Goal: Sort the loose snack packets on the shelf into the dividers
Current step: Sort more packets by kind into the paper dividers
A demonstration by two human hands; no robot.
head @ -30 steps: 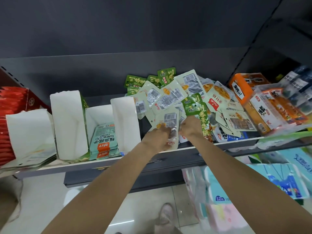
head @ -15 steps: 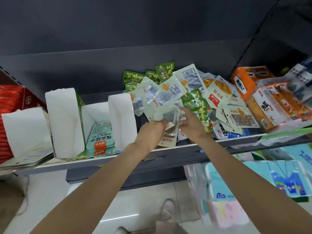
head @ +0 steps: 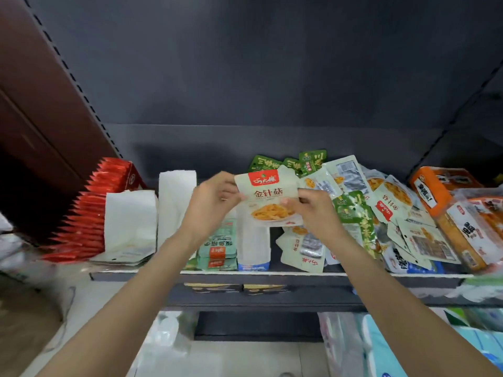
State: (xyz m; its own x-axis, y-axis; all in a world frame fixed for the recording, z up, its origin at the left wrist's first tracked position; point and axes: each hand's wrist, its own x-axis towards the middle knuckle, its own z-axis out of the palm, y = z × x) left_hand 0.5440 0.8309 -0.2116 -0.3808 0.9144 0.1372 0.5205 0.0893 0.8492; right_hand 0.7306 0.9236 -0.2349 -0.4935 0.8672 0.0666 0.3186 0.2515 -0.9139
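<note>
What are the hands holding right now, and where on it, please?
A pale snack packet, lifted above the shelf: the left hand pinches its left edge, the right hand its right edge.

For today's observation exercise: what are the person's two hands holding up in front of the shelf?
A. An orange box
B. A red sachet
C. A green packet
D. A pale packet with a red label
D: the left hand and right hand pinch a pale packet with a red label by its sides, above the shelf.
</note>
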